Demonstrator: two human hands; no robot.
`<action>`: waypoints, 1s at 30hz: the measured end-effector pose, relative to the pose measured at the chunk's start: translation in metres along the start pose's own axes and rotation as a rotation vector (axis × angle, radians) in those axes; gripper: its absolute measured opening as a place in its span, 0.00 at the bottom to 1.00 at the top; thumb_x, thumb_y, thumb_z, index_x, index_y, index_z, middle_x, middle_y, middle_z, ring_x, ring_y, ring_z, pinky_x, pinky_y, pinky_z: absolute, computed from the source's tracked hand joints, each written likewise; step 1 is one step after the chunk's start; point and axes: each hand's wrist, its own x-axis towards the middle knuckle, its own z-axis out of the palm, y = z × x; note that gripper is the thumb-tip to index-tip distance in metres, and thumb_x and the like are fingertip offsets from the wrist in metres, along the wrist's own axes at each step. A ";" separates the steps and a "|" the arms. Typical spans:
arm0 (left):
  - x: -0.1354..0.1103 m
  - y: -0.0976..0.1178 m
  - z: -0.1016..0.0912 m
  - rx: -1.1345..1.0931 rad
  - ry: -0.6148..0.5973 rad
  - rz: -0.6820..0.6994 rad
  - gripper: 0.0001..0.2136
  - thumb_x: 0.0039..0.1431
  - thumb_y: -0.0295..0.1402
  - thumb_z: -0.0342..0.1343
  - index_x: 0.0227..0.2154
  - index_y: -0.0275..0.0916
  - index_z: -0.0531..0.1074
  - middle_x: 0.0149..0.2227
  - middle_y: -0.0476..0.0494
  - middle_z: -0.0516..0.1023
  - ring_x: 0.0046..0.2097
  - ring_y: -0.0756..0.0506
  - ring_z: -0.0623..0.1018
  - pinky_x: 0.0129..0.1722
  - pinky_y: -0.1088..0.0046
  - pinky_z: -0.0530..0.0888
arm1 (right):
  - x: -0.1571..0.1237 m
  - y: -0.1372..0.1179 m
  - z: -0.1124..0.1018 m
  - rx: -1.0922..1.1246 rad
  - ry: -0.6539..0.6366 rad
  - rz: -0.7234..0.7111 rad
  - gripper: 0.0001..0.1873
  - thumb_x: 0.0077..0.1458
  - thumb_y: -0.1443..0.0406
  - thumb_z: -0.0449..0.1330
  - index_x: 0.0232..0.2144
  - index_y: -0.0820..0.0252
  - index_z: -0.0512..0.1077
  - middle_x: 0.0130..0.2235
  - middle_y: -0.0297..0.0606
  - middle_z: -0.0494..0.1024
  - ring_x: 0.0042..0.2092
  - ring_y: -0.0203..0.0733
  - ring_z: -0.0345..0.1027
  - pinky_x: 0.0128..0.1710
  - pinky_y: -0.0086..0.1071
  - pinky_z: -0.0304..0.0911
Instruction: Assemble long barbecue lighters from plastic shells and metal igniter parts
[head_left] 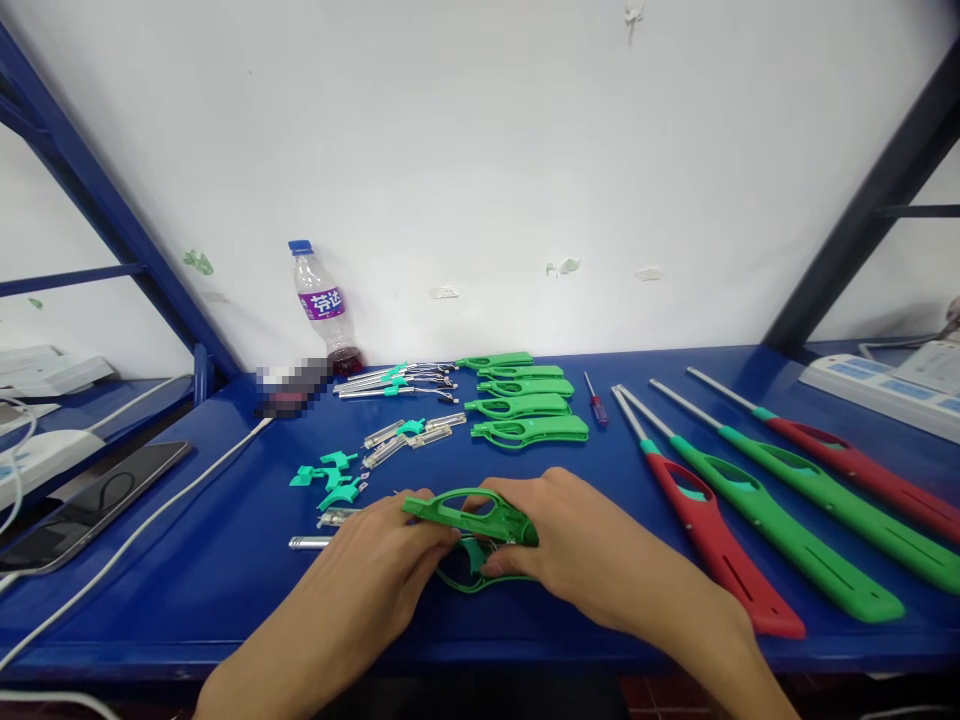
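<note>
My left hand (390, 555) and my right hand (559, 530) both grip a green lighter casing half (499, 522), tilted with its hollow inner side partly in view. Just beneath it lies a second green casing half (480, 588), and a teal trigger (472, 552) shows between the two. My right thumb touches down by the trigger. A metal tube (309, 543) pokes out left of my left hand, beside a clear plastic piece (336, 517). My fingers hide much of both halves.
Behind my hands lie several green casing halves (532, 430), clear fuel tanks (386, 452), teal triggers (339, 495) and metal tubes with wires (375, 380). Finished-looking long lighters (810, 540) and a screwdriver (598, 408) lie right. A bottle (324, 310), phone (90, 510) and white cable (161, 507) are left.
</note>
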 end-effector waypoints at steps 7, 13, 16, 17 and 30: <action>-0.001 0.002 -0.002 -0.023 -0.011 -0.018 0.15 0.75 0.27 0.47 0.48 0.50 0.78 0.45 0.48 0.78 0.44 0.45 0.79 0.45 0.68 0.75 | -0.001 0.000 -0.002 -0.024 0.011 -0.022 0.06 0.61 0.65 0.69 0.34 0.52 0.74 0.29 0.25 0.77 0.28 0.37 0.66 0.27 0.32 0.48; 0.000 0.004 -0.004 -0.018 -0.016 -0.026 0.14 0.75 0.28 0.47 0.46 0.50 0.79 0.42 0.48 0.79 0.43 0.45 0.79 0.45 0.69 0.75 | -0.002 -0.002 -0.002 -0.019 -0.019 0.012 0.03 0.62 0.63 0.68 0.38 0.50 0.77 0.33 0.27 0.80 0.32 0.41 0.68 0.30 0.31 0.51; 0.000 0.004 -0.004 -0.021 -0.007 -0.009 0.13 0.75 0.30 0.49 0.48 0.50 0.79 0.43 0.48 0.80 0.45 0.44 0.80 0.47 0.67 0.75 | -0.003 0.000 -0.001 0.004 -0.010 0.039 0.07 0.61 0.64 0.67 0.42 0.48 0.79 0.39 0.30 0.83 0.40 0.46 0.71 0.37 0.32 0.57; 0.000 0.004 -0.004 -0.019 -0.007 -0.012 0.13 0.74 0.30 0.50 0.49 0.50 0.79 0.44 0.48 0.80 0.46 0.43 0.80 0.48 0.67 0.75 | -0.003 0.000 0.000 0.017 -0.007 0.051 0.09 0.61 0.64 0.67 0.44 0.47 0.80 0.40 0.31 0.83 0.42 0.47 0.72 0.39 0.33 0.58; 0.000 0.003 -0.004 0.057 0.006 -0.017 0.12 0.75 0.30 0.48 0.44 0.46 0.78 0.41 0.47 0.80 0.41 0.45 0.80 0.41 0.69 0.74 | -0.008 -0.002 -0.009 0.040 -0.008 -0.003 0.08 0.64 0.57 0.66 0.44 0.48 0.80 0.40 0.32 0.84 0.43 0.47 0.76 0.41 0.34 0.61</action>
